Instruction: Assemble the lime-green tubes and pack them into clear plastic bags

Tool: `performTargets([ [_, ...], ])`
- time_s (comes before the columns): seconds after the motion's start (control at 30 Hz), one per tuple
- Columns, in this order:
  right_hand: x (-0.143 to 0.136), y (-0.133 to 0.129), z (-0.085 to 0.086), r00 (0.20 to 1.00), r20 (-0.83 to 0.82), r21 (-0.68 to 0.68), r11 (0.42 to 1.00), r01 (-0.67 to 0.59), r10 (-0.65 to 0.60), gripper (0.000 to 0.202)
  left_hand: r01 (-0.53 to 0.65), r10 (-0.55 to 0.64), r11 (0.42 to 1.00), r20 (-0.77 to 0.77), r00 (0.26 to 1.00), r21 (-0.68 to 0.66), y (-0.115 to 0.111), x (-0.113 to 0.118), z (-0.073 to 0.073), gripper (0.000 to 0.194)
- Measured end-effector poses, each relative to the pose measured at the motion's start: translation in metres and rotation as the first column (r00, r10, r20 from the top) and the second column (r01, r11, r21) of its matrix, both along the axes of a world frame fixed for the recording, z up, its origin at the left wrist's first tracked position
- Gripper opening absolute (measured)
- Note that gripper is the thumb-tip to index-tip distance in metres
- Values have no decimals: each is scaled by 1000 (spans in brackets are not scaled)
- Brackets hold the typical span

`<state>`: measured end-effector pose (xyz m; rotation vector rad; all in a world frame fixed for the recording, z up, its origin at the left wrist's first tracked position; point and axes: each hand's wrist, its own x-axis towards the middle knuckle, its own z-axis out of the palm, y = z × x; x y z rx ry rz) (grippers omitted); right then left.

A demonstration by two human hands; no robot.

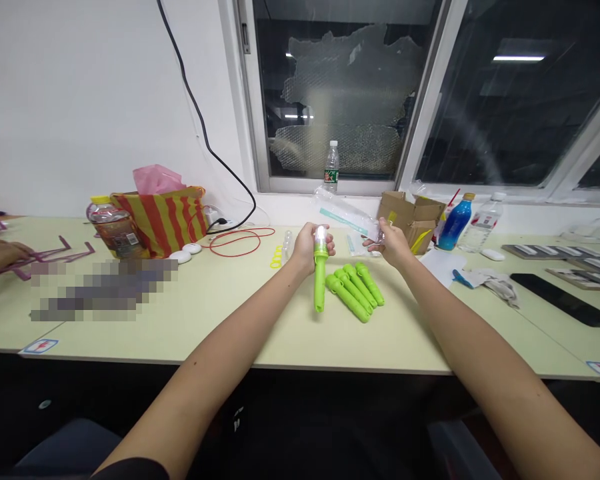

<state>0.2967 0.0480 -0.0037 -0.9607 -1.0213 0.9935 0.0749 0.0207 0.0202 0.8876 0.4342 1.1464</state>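
Note:
My left hand is closed around a lime-green stick with a clear, shiny top, held upright above the table. The fingers of my right hand pinch a clear plastic bag with a teal strip, which stretches leftward behind the stick. Below and between my hands, several similar green tubes lie side by side. Left of my left hand is a row of yellow rings, with small clear pieces beside it. Another clear packet rests on the table behind the tubes.
An open cardboard box, a blue bottle and a clear bottle stand at right. A striped bag and a drink bottle stand left, near a red cable. At far left, another person's hand touches a purple frame.

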Motion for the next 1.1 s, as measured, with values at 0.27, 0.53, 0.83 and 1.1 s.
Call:
performTargets([
  [0.27, -15, -9, 0, 987, 38, -69, 985, -155, 158, 37, -258, 272, 961, -181, 945, 98, 3, -3, -1, 38],
  [0.53, -7, -6, -2, 969, -40, -76, 966, -246, 244, 36, -404, 425, 901, -130, 896, 161, 9, -7, -7, 24],
  [0.83, 7, -5, 1, 903, -182, -139, 899, -416, 389, 22, -439, 453, 882, -56, 890, 169, 16, -9, -10, 20],
  [1.1, 18, 2, 3, 958, -215, -205, 951, -234, 189, 24, -409, 415, 909, -95, 905, 75, 15, -7, -12, 33],
])
